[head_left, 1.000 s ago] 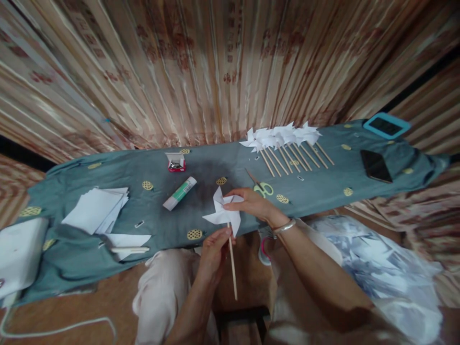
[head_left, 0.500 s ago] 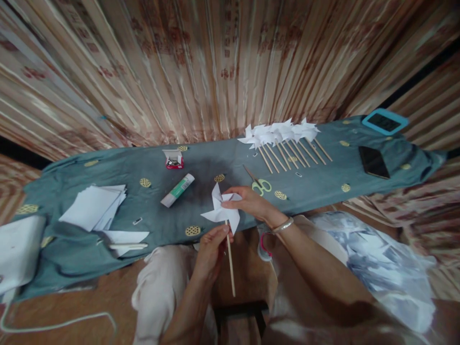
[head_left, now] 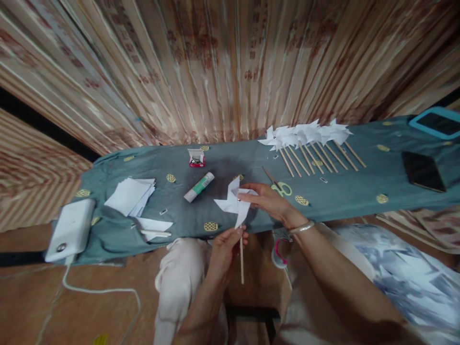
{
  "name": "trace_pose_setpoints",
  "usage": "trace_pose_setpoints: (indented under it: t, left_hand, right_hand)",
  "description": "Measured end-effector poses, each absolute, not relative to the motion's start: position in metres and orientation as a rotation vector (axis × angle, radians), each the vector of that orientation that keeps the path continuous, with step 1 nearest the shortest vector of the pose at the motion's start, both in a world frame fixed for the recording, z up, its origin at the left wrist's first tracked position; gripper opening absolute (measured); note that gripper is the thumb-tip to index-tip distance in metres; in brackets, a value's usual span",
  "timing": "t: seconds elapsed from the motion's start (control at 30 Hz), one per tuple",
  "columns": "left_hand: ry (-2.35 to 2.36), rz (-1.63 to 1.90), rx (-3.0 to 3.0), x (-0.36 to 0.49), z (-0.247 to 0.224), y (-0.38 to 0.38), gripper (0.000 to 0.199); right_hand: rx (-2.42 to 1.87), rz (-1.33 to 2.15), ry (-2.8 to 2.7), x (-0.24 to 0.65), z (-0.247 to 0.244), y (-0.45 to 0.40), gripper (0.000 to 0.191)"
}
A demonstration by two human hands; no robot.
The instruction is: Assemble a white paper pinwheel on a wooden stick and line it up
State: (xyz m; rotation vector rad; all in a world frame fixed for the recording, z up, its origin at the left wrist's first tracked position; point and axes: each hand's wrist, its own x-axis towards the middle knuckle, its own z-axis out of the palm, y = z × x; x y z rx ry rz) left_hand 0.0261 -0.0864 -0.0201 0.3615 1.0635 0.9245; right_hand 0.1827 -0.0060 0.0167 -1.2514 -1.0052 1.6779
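Fingers of left hand [head_left: 223, 249] pinch the wooden stick [head_left: 241, 261]; right hand [head_left: 268, 201] fingertips grip the paper pinwheel [head_left: 234, 203] hub, above green cloth [head_left: 345, 191].

Home craft corner, patterned curtain [head_left: 215, 72] behind, cloth-covered bench [head_left: 359, 191]; paper pinwheels [head_left: 305, 134], glue stick [head_left: 199, 187]

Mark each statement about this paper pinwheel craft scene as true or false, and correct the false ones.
1. The left hand holds the wooden stick of a white pinwheel. True.
2. The right hand holds the scissors. False: its fingers touch the pinwheel's centre; the scissors lie on the cloth.
3. A row of finished pinwheels lies on the teal cloth. True.
4. The glue stick stands upright. False: it lies on its side.
5. A stack of white paper squares lies left of the glue stick. True.
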Motion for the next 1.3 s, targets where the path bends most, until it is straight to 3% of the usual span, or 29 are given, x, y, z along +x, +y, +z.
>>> trace_pose_setpoints:
  t: [0.57, 1.3]
  left_hand:
    - [1.021, 1.050, 0.550, 0.055, 0.016, -0.009, 0.044]
    - [1.037, 1.069, 0.614, 0.048, -0.013, 0.017, 0.032]
  right_hand:
    - [-0.865, 1.478, -0.621, 0.204, 0.027, 0.024, 0.038]
    - [-0.977, 1.460, -0.661, 0.189, 0.011, 0.043, 0.033]
